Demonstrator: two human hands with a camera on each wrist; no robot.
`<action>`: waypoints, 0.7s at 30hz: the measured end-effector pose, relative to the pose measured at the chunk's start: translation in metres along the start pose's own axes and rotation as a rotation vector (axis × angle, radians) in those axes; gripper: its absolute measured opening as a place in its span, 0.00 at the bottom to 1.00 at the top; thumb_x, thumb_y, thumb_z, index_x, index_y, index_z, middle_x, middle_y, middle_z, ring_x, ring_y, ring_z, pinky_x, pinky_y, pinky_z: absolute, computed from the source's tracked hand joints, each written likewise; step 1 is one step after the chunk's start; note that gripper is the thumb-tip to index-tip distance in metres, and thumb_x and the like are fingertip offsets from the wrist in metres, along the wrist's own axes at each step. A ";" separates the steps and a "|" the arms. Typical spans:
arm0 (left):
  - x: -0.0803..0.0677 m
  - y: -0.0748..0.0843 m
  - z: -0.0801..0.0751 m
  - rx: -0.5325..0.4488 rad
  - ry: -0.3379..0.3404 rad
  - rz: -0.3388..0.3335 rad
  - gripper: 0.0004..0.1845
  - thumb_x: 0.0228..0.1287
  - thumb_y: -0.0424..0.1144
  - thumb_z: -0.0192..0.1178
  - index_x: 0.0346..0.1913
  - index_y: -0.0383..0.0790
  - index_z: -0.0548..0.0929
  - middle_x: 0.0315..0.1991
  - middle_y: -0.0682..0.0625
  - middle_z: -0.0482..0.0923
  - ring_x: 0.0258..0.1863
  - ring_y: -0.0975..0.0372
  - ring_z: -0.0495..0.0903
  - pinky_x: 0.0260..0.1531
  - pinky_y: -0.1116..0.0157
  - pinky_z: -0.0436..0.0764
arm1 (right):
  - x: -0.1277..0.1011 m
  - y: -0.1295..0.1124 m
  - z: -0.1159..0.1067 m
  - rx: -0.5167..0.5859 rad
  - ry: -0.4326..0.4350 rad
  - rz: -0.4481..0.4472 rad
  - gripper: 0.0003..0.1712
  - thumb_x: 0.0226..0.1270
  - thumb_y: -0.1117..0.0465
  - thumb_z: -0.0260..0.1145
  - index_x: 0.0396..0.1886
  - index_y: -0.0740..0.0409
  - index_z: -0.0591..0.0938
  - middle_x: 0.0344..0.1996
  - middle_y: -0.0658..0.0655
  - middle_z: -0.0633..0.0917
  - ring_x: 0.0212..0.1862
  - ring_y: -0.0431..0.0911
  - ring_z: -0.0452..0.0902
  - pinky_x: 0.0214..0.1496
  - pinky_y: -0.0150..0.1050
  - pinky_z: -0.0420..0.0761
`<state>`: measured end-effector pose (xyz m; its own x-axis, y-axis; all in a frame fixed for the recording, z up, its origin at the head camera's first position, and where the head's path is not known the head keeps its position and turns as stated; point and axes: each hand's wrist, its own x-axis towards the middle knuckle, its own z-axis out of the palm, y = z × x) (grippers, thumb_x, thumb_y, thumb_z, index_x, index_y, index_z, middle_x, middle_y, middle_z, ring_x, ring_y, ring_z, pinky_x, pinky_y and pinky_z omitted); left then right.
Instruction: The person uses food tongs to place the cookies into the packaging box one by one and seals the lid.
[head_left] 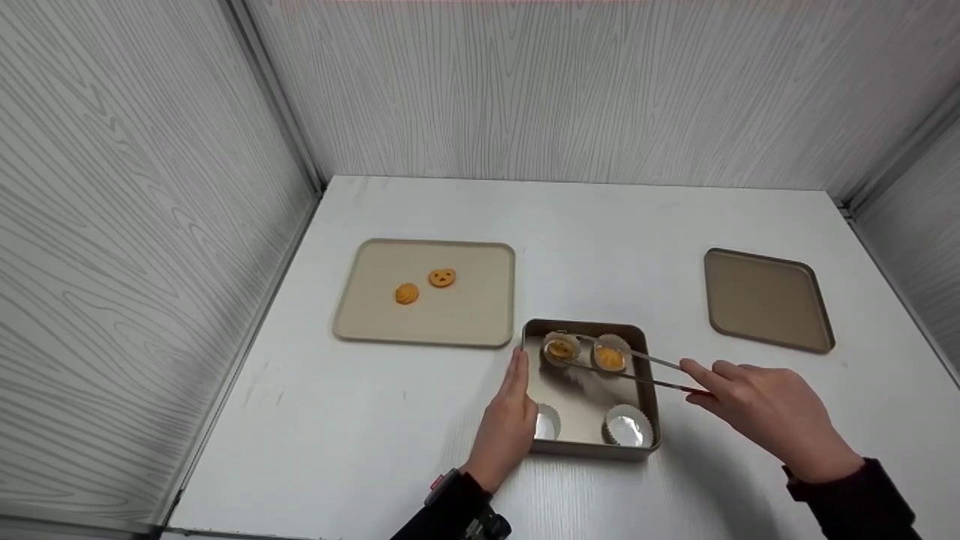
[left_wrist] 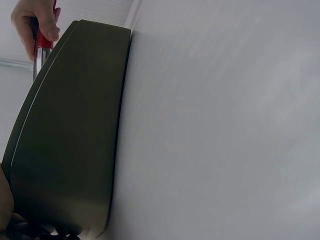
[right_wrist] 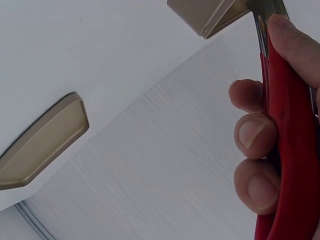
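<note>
My right hand (head_left: 765,405) grips tongs with red handles (right_wrist: 295,150), whose metal arms (head_left: 667,385) reach left over a square baking pan (head_left: 592,450). The tong tips lie at the back-left paper cup, on either side of a round cookie (head_left: 560,349). Beside it, a swirled cookie (head_left: 610,360) sits in the back-right cup. Two more paper cups stand at the front, one at the right (head_left: 628,426) and one at the left (head_left: 547,422), partly behind my left hand. That left hand (head_left: 506,427) rests with straight fingers against the pan's left wall (left_wrist: 70,125).
A beige tray (head_left: 480,315) at the left bears a swirled cookie (head_left: 406,293) and a cookie with face-like holes (head_left: 442,277). An brown tray (head_left: 769,300) lies at the right. Wood-grain panels (head_left: 525,90) enclose the white table (head_left: 337,435) at the back and sides.
</note>
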<state>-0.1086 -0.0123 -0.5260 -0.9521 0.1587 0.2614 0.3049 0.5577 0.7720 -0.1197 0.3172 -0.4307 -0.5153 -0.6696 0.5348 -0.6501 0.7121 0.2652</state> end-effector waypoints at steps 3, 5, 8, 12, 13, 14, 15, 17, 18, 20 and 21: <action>0.000 0.001 -0.001 -0.007 -0.007 -0.006 0.33 0.71 0.23 0.48 0.78 0.26 0.57 0.79 0.33 0.55 0.24 0.62 0.67 0.25 0.68 0.72 | 0.000 0.001 -0.002 0.013 0.013 0.005 0.30 0.83 0.39 0.44 0.47 0.51 0.86 0.16 0.44 0.68 0.13 0.39 0.57 0.14 0.32 0.52; 0.000 0.001 -0.001 -0.022 -0.020 -0.019 0.33 0.72 0.24 0.47 0.78 0.26 0.56 0.79 0.34 0.54 0.22 0.65 0.62 0.23 0.69 0.70 | 0.000 0.002 -0.003 0.027 0.017 0.012 0.30 0.83 0.39 0.44 0.47 0.51 0.86 0.15 0.44 0.68 0.13 0.38 0.57 0.14 0.31 0.52; 0.000 0.002 -0.002 -0.039 -0.037 -0.041 0.34 0.72 0.25 0.46 0.79 0.28 0.55 0.80 0.35 0.53 0.19 0.68 0.56 0.22 0.70 0.67 | 0.000 0.004 -0.004 0.044 0.020 0.021 0.30 0.82 0.38 0.45 0.48 0.51 0.87 0.15 0.44 0.69 0.13 0.38 0.57 0.14 0.31 0.52; 0.000 0.002 -0.002 -0.035 -0.038 -0.049 0.34 0.72 0.26 0.47 0.79 0.28 0.54 0.80 0.36 0.53 0.19 0.69 0.55 0.22 0.71 0.67 | -0.001 0.006 -0.005 0.056 0.021 0.034 0.30 0.81 0.37 0.46 0.49 0.51 0.87 0.16 0.44 0.70 0.13 0.37 0.57 0.14 0.31 0.54; 0.000 0.002 -0.002 -0.034 -0.036 -0.047 0.34 0.71 0.25 0.47 0.79 0.28 0.54 0.80 0.36 0.53 0.19 0.69 0.55 0.22 0.70 0.67 | -0.001 0.006 -0.006 0.062 0.016 0.039 0.30 0.81 0.37 0.47 0.49 0.51 0.87 0.16 0.44 0.71 0.13 0.37 0.58 0.14 0.31 0.54; 0.000 0.002 -0.002 -0.033 -0.034 -0.047 0.34 0.71 0.25 0.47 0.79 0.28 0.54 0.80 0.36 0.53 0.19 0.68 0.56 0.23 0.70 0.68 | -0.001 0.007 -0.006 0.067 0.017 0.042 0.30 0.81 0.37 0.47 0.49 0.51 0.87 0.16 0.45 0.71 0.13 0.37 0.58 0.14 0.31 0.55; 0.000 0.002 -0.002 -0.032 -0.033 -0.045 0.35 0.71 0.25 0.47 0.79 0.28 0.55 0.80 0.35 0.53 0.19 0.68 0.56 0.23 0.70 0.68 | -0.001 0.007 -0.006 0.069 0.018 0.046 0.30 0.81 0.37 0.47 0.49 0.51 0.87 0.16 0.45 0.71 0.13 0.37 0.58 0.14 0.31 0.55; 0.000 0.002 -0.002 -0.032 -0.032 -0.045 0.35 0.71 0.25 0.47 0.79 0.28 0.54 0.80 0.35 0.53 0.19 0.68 0.57 0.23 0.70 0.69 | -0.001 0.008 -0.006 0.073 0.025 0.051 0.30 0.81 0.37 0.47 0.49 0.51 0.87 0.16 0.44 0.71 0.13 0.37 0.58 0.14 0.30 0.54; 0.000 0.001 -0.002 -0.034 -0.031 -0.042 0.35 0.71 0.25 0.47 0.79 0.27 0.54 0.80 0.34 0.53 0.19 0.68 0.58 0.23 0.70 0.70 | -0.001 0.008 -0.007 0.076 0.024 0.055 0.30 0.80 0.36 0.47 0.49 0.51 0.87 0.16 0.44 0.71 0.13 0.36 0.57 0.14 0.30 0.54; 0.000 0.001 -0.002 -0.034 -0.031 -0.044 0.35 0.71 0.25 0.47 0.79 0.28 0.54 0.80 0.34 0.53 0.19 0.68 0.58 0.23 0.70 0.71 | 0.000 0.009 -0.006 0.077 0.034 0.060 0.30 0.80 0.36 0.47 0.48 0.51 0.87 0.16 0.44 0.71 0.13 0.36 0.56 0.14 0.29 0.54; 0.000 0.001 -0.002 -0.034 -0.032 -0.044 0.35 0.71 0.25 0.47 0.79 0.27 0.54 0.80 0.34 0.53 0.19 0.68 0.59 0.24 0.70 0.71 | 0.001 0.009 -0.006 0.077 0.040 0.064 0.30 0.80 0.36 0.47 0.48 0.51 0.87 0.16 0.44 0.70 0.13 0.35 0.55 0.14 0.29 0.53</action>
<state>-0.1082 -0.0129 -0.5240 -0.9646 0.1609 0.2091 0.2633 0.5367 0.8017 -0.1227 0.3240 -0.4228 -0.5353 -0.6132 0.5810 -0.6586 0.7336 0.1675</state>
